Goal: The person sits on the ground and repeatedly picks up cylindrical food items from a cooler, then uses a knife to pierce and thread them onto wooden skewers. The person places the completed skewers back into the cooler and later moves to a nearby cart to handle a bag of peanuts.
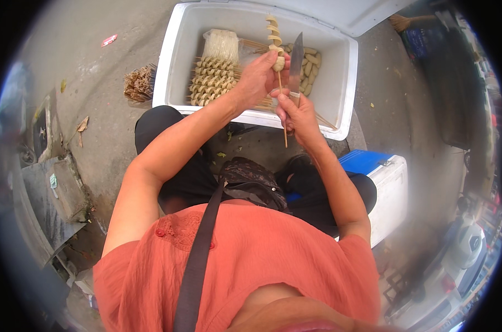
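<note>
My left hand (264,71) grips a pale spiral-cut sausage (274,35) by its lower end, where the flesh is still a round lump. A thin wooden skewer (280,81) runs out of that lump and down past my right hand (297,112). In my right hand is a knife (295,62), its blade pointing up beside the sausage, and the fingers also pinch the skewer. Below both hands stands a white cooler box (346,95). Rows of skewered spirals (212,81) lie at its left, and whole pale sausages (311,70) are heaped at its right.
A clear plastic bag (221,45) lies behind the spirals. Loose skewers (326,122) rest near the cooler's front wall. Bundled sticks (139,84) stand outside at left. A blue-lidded cooler (385,182) sits by my right knee. The white lid (325,12) is tipped back.
</note>
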